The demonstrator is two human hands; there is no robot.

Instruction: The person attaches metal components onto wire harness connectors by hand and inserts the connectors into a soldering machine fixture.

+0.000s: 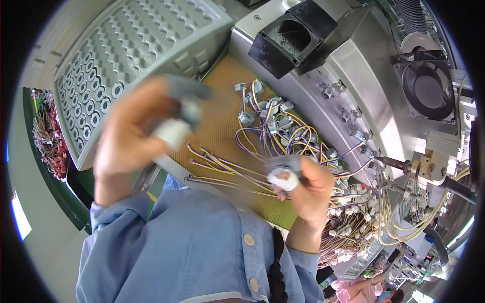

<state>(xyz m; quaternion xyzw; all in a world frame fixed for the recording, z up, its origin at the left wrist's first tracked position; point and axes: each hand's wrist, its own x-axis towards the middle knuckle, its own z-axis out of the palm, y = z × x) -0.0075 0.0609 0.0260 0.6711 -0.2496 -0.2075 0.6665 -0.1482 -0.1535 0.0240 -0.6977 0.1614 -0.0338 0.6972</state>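
Observation:
My left hand (129, 129) is raised over the left side of the brown mat, near the grey-green tray. White and grey coverings sit on its fingertips, and motion smears the fingers, so any held thing is indistinct. My right hand (309, 194) is over the front of the mat with thumb and finger pressed together, also in white and grey coverings. Whatever lies in that pinch is hidden. Beyond it is a heap of small round metal parts (275, 118) with yellow, white and purple wires. Loose wire ends (222, 164) stretch across the mat between my hands.
The hole-patterned tray (146, 55) holds several metal rings at its left. A steel machine housing (353, 76) carries a black square duct (293, 38). Right of it are a soldering-iron-like tip (396, 162), a fan (428, 86) and bundled wires (348, 232). A person in pink (353, 290) is at lower right.

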